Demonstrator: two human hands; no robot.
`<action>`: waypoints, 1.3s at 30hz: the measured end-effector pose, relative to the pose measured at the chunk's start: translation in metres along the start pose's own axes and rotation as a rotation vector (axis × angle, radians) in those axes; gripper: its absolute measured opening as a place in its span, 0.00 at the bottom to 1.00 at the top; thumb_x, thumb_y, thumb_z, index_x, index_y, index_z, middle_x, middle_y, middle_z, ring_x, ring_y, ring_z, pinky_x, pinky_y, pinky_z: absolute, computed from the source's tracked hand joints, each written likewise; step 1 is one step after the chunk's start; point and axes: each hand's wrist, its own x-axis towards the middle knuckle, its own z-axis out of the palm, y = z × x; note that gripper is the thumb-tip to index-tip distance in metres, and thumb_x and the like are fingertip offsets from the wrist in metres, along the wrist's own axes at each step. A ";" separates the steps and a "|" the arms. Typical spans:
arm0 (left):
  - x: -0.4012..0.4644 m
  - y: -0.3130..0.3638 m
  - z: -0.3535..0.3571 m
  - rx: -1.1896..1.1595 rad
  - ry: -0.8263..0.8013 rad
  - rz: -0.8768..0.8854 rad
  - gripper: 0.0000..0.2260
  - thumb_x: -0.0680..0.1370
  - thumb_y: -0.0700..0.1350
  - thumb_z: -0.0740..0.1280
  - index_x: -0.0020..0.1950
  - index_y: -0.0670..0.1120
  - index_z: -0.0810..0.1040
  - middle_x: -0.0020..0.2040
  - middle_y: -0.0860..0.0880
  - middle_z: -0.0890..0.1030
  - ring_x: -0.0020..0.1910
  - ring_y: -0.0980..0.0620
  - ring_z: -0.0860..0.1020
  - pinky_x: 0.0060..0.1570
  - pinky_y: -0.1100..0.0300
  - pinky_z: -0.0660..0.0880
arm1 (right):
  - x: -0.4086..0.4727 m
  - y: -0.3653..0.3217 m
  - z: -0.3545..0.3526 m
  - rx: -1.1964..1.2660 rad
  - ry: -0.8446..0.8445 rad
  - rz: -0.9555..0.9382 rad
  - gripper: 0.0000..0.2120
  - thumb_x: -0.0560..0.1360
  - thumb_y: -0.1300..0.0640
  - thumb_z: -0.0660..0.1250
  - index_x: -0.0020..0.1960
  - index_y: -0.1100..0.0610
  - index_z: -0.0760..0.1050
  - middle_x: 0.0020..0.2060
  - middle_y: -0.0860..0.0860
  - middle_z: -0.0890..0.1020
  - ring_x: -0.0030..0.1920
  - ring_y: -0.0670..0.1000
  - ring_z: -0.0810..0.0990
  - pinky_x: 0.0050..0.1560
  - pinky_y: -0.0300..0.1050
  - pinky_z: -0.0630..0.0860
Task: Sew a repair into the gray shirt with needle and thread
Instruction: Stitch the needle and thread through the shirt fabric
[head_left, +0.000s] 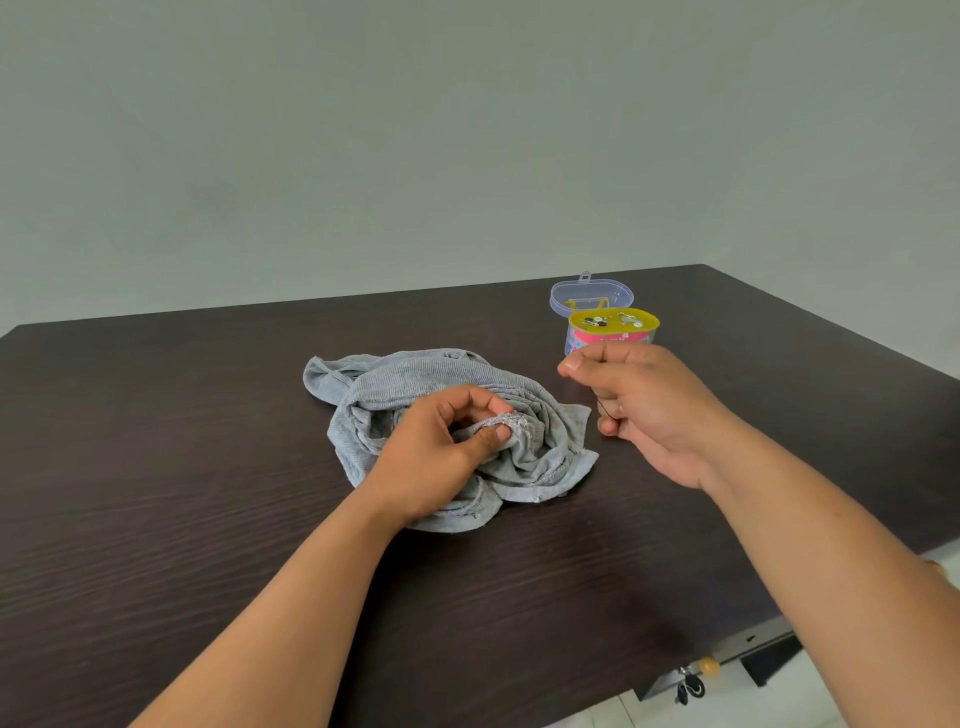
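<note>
Mid-stitch by the look of it. Gray shirt (447, 410) lies crumpled at centre of the dark worktop (156, 467). Left hand (441, 447) sits on top of it, thumb and forefinger pressed together on a small raised fold of fabric at about (506, 423), other fingers curled. That fold is presumably the repair site.

Right hand (639, 410) is off to the right of the shirt and lifted clear of it, fingers closed in a loose fist, thumb and forefinger tips pinched. A short dark strand of thread (605, 410) shows at the lower knuckles. Needle itself is too small to make out, so I can't tell whether it's in that pinch.

Key relation: the pinched fold lies left of and slightly nearer than the right hand's fingertips, close by, roughly level. Any thread between them would run about left-right. Right hand does the next pass; left only holds the fold up.

Pose: both forearms come in from the bottom edge and angle inward. Left wrist is low on the cloth; right wrist is raised, back of hand up.

Open sewing kit box (613, 327) stands just behind the right hand, clear lid (589, 293) flipped back.
</note>
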 end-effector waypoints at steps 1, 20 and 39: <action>0.000 0.001 0.000 -0.007 -0.001 -0.007 0.05 0.79 0.38 0.72 0.51 0.47 0.83 0.42 0.52 0.85 0.44 0.56 0.83 0.50 0.63 0.80 | 0.000 0.001 0.000 0.026 0.010 0.006 0.05 0.79 0.57 0.68 0.46 0.55 0.82 0.21 0.42 0.65 0.24 0.44 0.61 0.35 0.43 0.64; -0.001 0.000 0.000 -0.045 0.008 -0.067 0.03 0.78 0.43 0.74 0.51 0.47 0.86 0.48 0.47 0.87 0.51 0.47 0.85 0.60 0.50 0.80 | -0.007 0.005 0.003 -0.112 0.089 -0.114 0.03 0.77 0.56 0.70 0.47 0.51 0.82 0.30 0.43 0.81 0.31 0.39 0.74 0.41 0.40 0.71; 0.000 0.002 0.000 0.080 0.070 -0.054 0.08 0.74 0.43 0.77 0.51 0.52 0.86 0.45 0.52 0.88 0.46 0.58 0.85 0.47 0.72 0.78 | -0.038 0.054 0.040 0.013 0.094 -0.061 0.07 0.73 0.64 0.74 0.48 0.53 0.84 0.39 0.49 0.86 0.42 0.50 0.87 0.50 0.49 0.84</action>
